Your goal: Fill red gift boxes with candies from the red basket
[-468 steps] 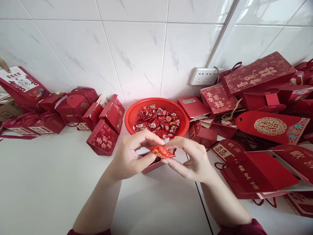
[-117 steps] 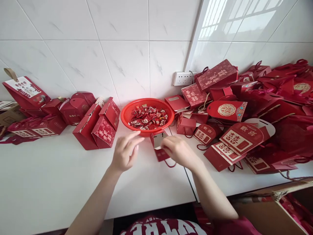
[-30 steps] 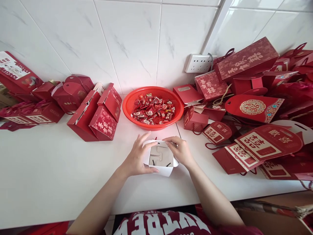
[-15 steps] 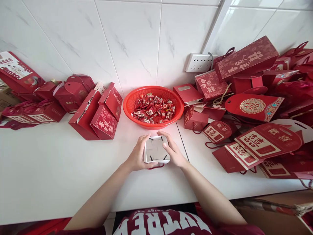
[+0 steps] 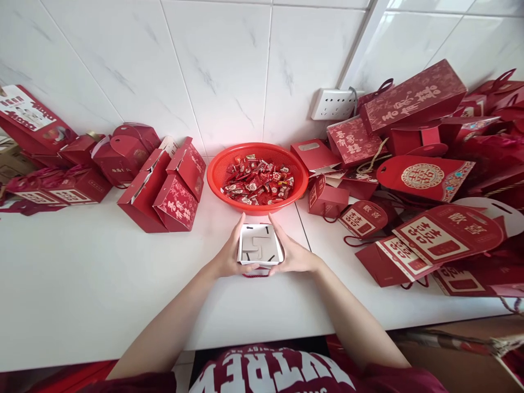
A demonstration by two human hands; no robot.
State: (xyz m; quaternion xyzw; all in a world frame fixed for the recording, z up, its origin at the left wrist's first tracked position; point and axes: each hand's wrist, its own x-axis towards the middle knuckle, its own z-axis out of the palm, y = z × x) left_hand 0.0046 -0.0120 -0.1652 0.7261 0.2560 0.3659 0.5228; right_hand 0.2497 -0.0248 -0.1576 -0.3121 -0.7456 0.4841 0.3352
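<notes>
White-lined box (image 5: pixel 260 244), one, open-topped: near centre, fingers (image 5: pixel 238 229) of left hand (image 5: pixel 225 262) and right hand (image 5: pixel 297 257) grasping opposite sides. Red basket (image 5: pixel 258 208) of wrapped sweets (image 5: pixel 260 181): just beyond, far side of tabletop (image 5: pixel 102 284).

My box (image 5: pixel 262 240) is white inside with small dark marks; my shirt (image 5: pixel 268 375) is dark red with white letters; the basket (image 5: pixel 216 173) is bright red; the sweets (image 5: pixel 257 183) are red and cream (one looks yellowy); the wall (image 5: pixel 223 82) is white with grey streaks.
</notes>
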